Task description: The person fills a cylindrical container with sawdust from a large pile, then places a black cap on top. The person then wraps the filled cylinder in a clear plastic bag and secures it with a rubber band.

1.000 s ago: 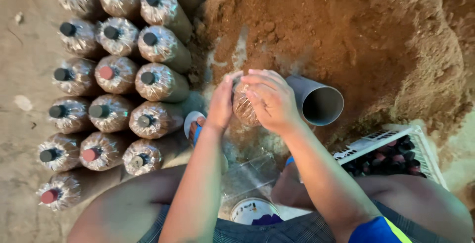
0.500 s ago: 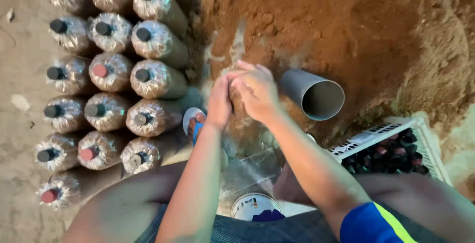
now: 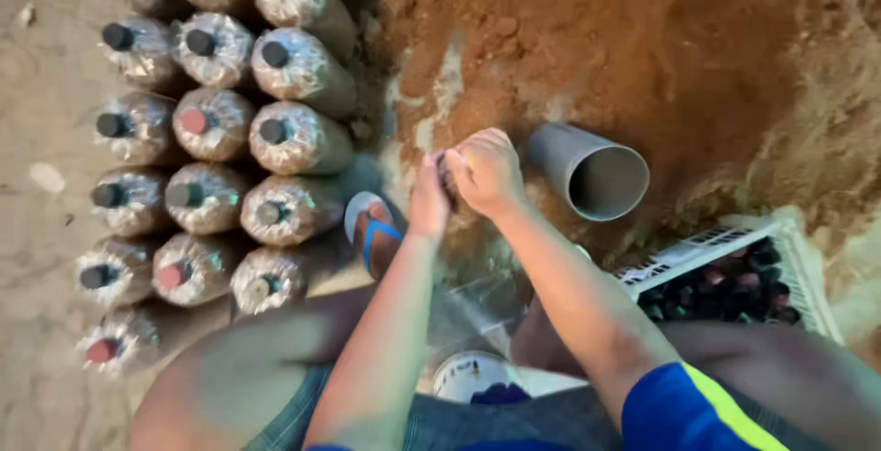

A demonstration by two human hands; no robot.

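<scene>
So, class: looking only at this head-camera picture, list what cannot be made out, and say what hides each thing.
- What the left hand and right hand pinch: only a dark sliver shows between the fingers.
- The clear bottle below the wrists: blurred, largely covered by the forearms.
- The white crate of dark caps: its near side is hidden by a knee.
- The grey pipe: its far end is buried in the sand heap.

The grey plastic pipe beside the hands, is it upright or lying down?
Lying down: the grey plastic pipe rests on the orange soil, its open end facing the camera.
</scene>
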